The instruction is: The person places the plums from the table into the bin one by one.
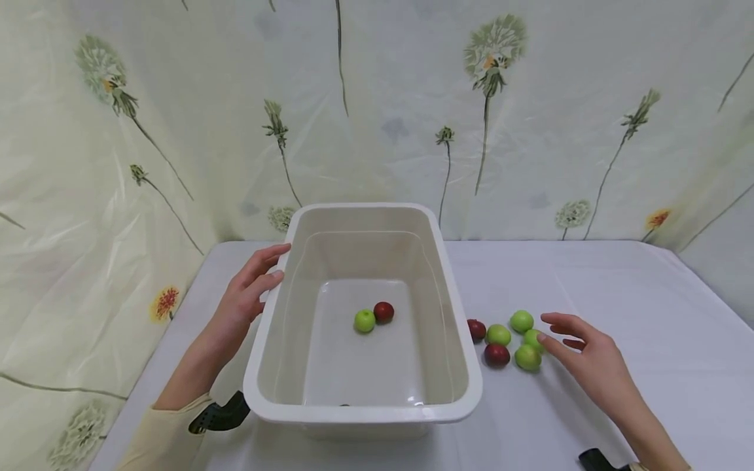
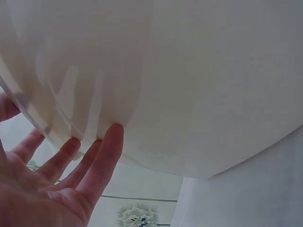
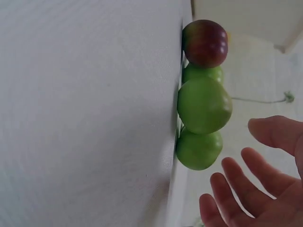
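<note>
A deep white plastic bin [image 1: 365, 413] stands in front of me, holding one green apple [image 1: 364, 321] and one dark red apple [image 1: 384, 313] side by side. My left hand [image 1: 244, 294] touches the bin's left side, fingertips at the outer wall just under the rim. On the right, small apples lie in a loose group: several green ones [image 1: 527, 358] and red ones [image 1: 497, 355]. Beside this group my right hand [image 1: 595, 360] hovers with fingers spread and nothing held. In the right wrist view its fingertips are close to the nearest green apple [image 3: 199, 150].
A white cloth covers the table [image 1: 618, 294]. Behind it hangs a pale curtain [image 1: 377, 150] printed with dandelions. A small dark edge shows at the bin's near inner wall, mostly hidden by the rim. The bin's rim partly covers the leftmost red apple [image 1: 476, 330].
</note>
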{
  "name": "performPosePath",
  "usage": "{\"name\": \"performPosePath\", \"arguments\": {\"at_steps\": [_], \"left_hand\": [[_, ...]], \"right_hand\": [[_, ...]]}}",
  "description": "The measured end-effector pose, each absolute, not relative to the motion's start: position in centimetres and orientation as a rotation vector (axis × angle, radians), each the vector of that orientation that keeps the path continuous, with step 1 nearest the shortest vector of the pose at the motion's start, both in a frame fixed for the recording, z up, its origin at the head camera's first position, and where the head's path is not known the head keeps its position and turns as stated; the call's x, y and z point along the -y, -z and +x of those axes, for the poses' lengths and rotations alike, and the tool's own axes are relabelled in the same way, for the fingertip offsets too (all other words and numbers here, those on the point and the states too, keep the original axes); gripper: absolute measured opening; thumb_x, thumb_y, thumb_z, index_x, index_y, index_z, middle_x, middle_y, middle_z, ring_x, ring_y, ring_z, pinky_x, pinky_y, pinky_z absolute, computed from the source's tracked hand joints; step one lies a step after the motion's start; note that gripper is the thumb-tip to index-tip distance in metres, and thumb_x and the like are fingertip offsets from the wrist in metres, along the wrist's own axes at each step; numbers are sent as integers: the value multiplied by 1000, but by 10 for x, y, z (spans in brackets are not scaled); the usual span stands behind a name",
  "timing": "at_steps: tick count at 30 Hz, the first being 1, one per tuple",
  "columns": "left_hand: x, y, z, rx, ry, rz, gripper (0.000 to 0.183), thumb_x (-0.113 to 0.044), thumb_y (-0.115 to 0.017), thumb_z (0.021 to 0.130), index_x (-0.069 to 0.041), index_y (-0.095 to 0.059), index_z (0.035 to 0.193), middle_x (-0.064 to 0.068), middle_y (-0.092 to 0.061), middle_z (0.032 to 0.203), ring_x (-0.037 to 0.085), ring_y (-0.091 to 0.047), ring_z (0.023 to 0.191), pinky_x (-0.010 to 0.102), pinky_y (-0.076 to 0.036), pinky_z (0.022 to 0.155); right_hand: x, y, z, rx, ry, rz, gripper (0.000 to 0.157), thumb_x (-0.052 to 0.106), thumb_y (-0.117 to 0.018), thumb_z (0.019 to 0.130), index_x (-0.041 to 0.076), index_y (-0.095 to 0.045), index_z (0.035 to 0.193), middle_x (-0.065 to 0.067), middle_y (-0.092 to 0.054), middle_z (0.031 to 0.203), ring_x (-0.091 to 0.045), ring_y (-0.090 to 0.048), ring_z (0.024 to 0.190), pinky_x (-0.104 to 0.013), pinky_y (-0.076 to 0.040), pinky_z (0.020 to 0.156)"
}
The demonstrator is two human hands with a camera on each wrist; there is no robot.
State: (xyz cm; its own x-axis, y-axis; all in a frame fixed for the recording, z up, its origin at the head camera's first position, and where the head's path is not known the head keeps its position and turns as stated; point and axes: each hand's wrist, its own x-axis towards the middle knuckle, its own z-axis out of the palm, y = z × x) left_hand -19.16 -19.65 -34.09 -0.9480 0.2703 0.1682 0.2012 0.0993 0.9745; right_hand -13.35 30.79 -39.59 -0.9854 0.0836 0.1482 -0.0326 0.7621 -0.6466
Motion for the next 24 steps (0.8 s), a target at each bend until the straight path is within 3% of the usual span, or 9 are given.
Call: {"name": "performPosePath", "arguments": {"at_steps": [4, 7, 14, 20, 24], "left_hand": [[197, 341, -191, -2290, -2017, 500, 47, -35, -43, 104, -19, -38, 148, 3, -38, 149, 30, -49, 122, 47, -51, 88], [197, 342, -190, -2286, -2016, 502, 48, -36, -44, 104, -19, -37, 149, 3, -38, 149, 30, -49, 123, 47, -51, 89], [198, 342, -189, -2275, -2011, 499, 47, -35, -43, 104, -20, -37, 149, 3, -38, 149, 29, -48, 123, 49, -48, 91], [197, 341, -189, -2269, -2023, 494, 47, -36, -43, 104, -21, -37, 149, 2, -38, 149, 31, -49, 124, 49, -50, 90], [197, 342, -190, -2260, -2031, 500, 48, -37, -44, 104, -22, -37, 149, 1, -38, 149, 31, -49, 124, 48, -50, 90]], "right_hand": [[-310, 402, -136, 2862, -1055, -52, 52, 37, -63, 96, 4, -55, 135, -26, -57, 129, -39, -56, 114, -32, -52, 84], [-311, 404, -137, 2895, -1051, -47, 52, 37, -63, 97, 3, -55, 134, -25, -58, 128, -40, -56, 114, -45, -51, 86], [-311, 405, -137, 2884, -1042, 23, 44, 30, -67, 94, 3, -61, 128, -18, -62, 125, -31, -58, 110, -15, -46, 78], [-314, 407, -140, 2865, -1020, 72, 41, 22, -70, 92, 2, -61, 127, -16, -63, 121, -10, -58, 102, -16, -47, 77], [-316, 409, -142, 2879, -1031, 71, 42, 19, -71, 92, 0, -60, 128, -18, -64, 118, -17, -61, 102, -18, -49, 75]]}}
